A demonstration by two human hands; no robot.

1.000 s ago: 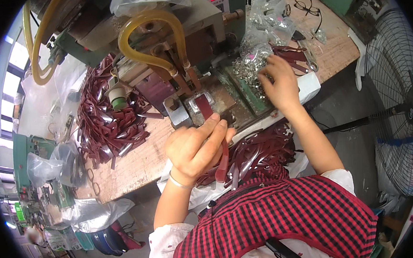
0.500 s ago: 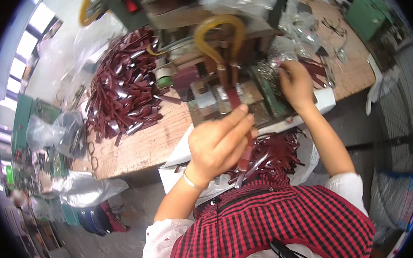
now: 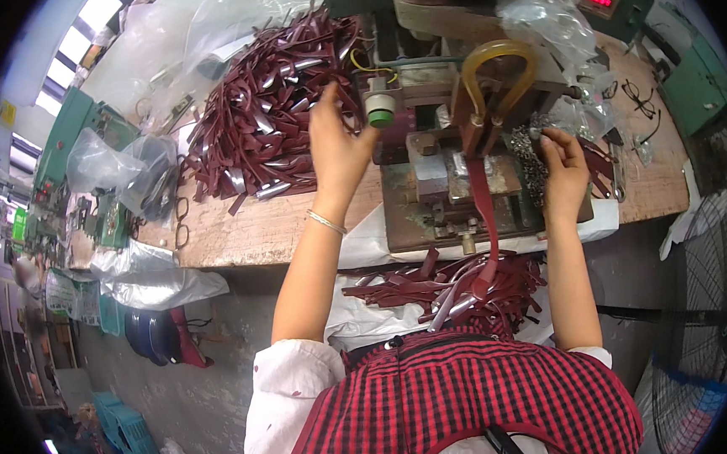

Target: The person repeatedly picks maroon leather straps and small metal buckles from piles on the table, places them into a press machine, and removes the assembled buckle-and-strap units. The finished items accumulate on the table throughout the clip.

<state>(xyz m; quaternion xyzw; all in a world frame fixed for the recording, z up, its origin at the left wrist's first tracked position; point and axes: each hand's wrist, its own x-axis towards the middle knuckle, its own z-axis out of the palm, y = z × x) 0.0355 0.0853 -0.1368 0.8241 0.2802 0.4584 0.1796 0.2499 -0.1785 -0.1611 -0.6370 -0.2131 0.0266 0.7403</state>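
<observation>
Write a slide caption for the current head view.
Left hand beside a green button, right hand by small shiny bits, dark red strap trailing from the machine between them.

My left arm [image 3: 304,286] and right arm [image 3: 571,284] reach forward, well apart.
My left grip [image 3: 337,154] is loosely spread, thumb angled away from the raised fingers; my right grip [image 3: 566,181] has its fingers curled inward.

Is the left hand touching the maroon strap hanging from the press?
Apart: the head view shows the left hand left of the maroon strap, a metal block visible between them.
</observation>
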